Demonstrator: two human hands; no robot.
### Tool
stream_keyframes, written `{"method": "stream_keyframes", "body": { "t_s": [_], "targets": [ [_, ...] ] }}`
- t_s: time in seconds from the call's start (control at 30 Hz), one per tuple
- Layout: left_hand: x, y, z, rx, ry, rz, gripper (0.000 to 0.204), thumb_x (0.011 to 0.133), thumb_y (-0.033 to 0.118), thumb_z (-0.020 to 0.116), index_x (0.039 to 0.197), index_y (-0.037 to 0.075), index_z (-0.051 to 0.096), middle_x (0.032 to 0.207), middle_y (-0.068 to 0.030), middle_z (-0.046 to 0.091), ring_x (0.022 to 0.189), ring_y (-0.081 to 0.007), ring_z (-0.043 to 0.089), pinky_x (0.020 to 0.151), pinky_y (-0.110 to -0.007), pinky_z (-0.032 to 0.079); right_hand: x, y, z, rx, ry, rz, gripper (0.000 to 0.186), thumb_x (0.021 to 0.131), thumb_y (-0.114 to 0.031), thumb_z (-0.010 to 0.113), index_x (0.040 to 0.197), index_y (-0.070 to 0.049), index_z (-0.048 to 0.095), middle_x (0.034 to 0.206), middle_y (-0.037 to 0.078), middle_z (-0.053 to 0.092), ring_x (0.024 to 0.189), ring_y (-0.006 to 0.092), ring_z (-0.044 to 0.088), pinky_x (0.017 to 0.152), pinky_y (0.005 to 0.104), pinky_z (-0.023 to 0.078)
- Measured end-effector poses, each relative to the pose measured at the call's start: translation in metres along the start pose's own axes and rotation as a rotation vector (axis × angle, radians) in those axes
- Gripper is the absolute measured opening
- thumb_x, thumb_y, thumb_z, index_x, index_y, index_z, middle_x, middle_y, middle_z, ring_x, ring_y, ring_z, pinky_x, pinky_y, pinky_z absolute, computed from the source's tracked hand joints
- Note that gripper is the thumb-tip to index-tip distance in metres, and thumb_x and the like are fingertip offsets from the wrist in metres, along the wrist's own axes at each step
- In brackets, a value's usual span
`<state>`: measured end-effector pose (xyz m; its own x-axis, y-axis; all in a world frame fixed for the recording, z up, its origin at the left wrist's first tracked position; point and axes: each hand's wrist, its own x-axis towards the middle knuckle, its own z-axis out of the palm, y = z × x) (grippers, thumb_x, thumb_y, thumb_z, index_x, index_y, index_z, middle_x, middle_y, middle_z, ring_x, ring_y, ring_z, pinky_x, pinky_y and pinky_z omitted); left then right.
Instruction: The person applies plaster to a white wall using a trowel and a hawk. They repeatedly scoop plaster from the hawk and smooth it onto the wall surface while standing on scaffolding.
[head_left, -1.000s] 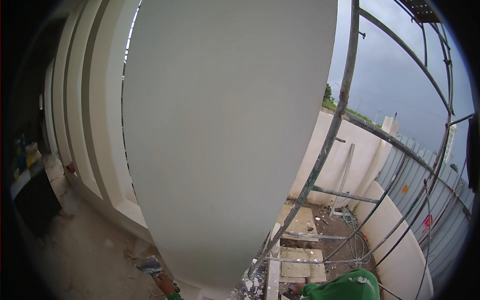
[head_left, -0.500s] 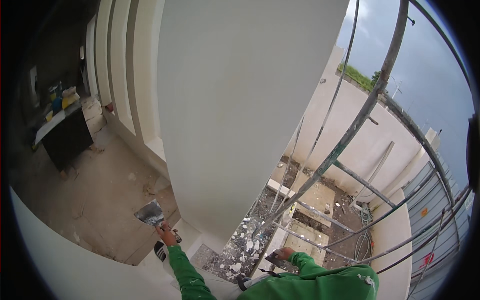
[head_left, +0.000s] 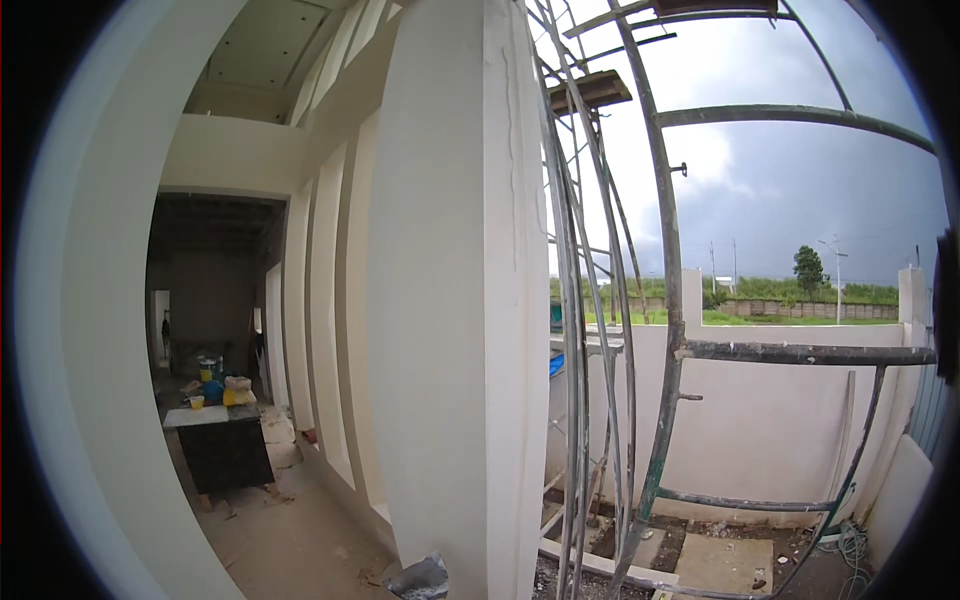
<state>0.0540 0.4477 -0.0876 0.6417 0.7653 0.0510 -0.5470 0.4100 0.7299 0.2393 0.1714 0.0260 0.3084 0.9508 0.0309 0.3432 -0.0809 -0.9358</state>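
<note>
At the lower edge shows the grey, putty-smeared blade of a wide putty knife (head_left: 420,578), in front of the foot of a smooth pale wall column (head_left: 430,300). Its handle lies below the picture, and so does whatever holds it. Neither my left hand nor my right hand is in view. A narrower white face (head_left: 513,330) of the column has a rough, raised streak running down its upper part.
Metal scaffold tubes (head_left: 664,230) rise close on the right, with a plank (head_left: 590,92) higher up. Behind stands a low pale boundary wall (head_left: 760,430). At left, a dark table (head_left: 225,455) bears tubs and bags. A coiled hose (head_left: 853,548) lies at the lower right.
My view has swung up from the floor to the column and sky. Both hands, each holding a putty knife before, have dropped out of view; one blade still shows.
</note>
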Motion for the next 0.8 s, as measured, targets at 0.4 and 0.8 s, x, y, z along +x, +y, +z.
{"method": "stream_keyframes", "body": {
  "t_s": [0.4,0.8],
  "targets": [
    [-0.019,0.031,0.121,0.658,-0.416,-0.090,0.056,0.083,0.009,0.061,0.136,0.005,0.043,0.120,-0.0156,0.054,0.103,-0.0276,0.057,0.083,-0.043,0.050,-0.052,0.096,-0.039,0.048,0.169,-0.065,0.039,0.090,-0.033,0.060,0.118,-0.005,0.061,0.105,0.013,0.066,0.099,0.0252,0.060,0.091,0.0371,0.045],
    [-0.091,0.056,0.087,2.074,-0.162,-0.020,0.079,0.073,0.014,0.069,0.143,0.009,0.033,0.135,-0.0193,0.039,0.120,-0.0355,0.041,0.093,-0.059,0.033,-0.089,0.210,-0.035,0.104,0.220,-0.066,0.040,0.091,-0.024,0.058,0.126,-0.006,0.056,0.113,0.016,0.064,0.108,0.0284,0.058,0.095,0.0393,0.045]
  ]
}}
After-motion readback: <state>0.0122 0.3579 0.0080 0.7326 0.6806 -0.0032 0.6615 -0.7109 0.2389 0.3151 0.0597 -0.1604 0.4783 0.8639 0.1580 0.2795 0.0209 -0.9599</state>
